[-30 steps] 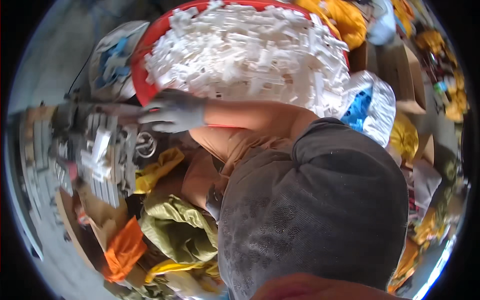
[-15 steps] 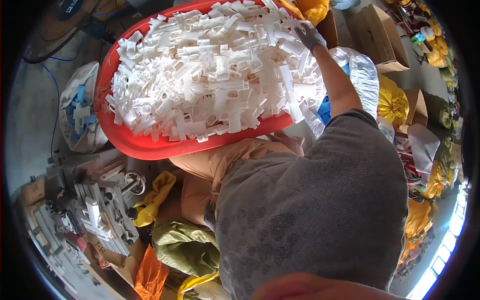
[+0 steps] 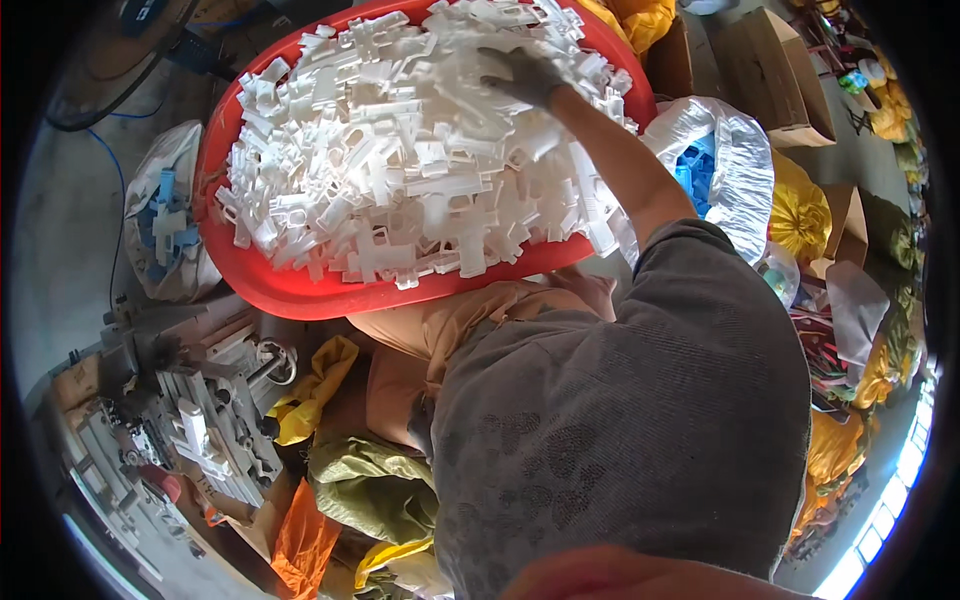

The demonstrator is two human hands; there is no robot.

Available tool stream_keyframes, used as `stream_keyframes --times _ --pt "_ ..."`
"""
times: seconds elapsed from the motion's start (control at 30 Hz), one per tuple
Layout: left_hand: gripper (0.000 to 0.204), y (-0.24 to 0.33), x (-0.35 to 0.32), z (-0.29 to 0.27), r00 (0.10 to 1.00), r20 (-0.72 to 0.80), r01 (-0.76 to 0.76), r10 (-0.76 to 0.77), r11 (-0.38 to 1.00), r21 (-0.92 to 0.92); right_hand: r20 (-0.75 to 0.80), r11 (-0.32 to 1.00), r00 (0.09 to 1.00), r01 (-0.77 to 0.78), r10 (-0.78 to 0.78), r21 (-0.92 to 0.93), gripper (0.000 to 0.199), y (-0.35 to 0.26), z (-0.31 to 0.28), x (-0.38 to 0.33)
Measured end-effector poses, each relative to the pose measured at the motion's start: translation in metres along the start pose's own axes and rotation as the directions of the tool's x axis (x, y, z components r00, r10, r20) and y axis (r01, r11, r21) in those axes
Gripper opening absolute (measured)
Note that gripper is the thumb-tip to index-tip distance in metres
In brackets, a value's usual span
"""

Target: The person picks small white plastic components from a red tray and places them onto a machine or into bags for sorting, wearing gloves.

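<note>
A: Where to find the white gun-shaped bits (image 3: 400,165)?
B: Heaped in the red tub (image 3: 300,300), likely to stop spills

A: And the right hand (image 3: 522,78)?
B: Gloved, over the bits, with fingers looking apart; too blurry to tell if pinching

A: Any words to read?
B: Maybe on the brown box (image 3: 262,520), low left, but too small

No lettering comes out cleanly enough to read. Pale characters sit on the blue hub (image 3: 143,10) of the fan (image 3: 120,55) at the upper left (partly cut off by the picture's edge). Dark, slanting characters mark a flap (image 3: 208,488) of the cardboard box at the lower left, too small to make out.
</note>
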State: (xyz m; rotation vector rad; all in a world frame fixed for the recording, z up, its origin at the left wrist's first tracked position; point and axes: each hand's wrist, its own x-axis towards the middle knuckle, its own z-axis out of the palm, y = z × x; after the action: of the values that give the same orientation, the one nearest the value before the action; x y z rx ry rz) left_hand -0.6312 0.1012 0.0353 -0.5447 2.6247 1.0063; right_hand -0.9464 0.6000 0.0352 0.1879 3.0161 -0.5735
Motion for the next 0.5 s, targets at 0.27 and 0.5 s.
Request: stream_keyframes --times 0.27,0.5 --pt "0.033 -0.008 0.002 -0.014 0.999 0.018 0.048 -0.049 0.999 0.015 -0.158 0.910 0.899 0.416 -0.409 0.007 0.054 -0.161 0.037 -0.003" --pt "0.033 -0.027 -0.004 -0.022 0.990 0.084 0.108 -0.110 0.994 0.034 -0.197 0.798 0.786 0.601 -0.586 0.026 0.052 -0.176 -0.018 -0.070"
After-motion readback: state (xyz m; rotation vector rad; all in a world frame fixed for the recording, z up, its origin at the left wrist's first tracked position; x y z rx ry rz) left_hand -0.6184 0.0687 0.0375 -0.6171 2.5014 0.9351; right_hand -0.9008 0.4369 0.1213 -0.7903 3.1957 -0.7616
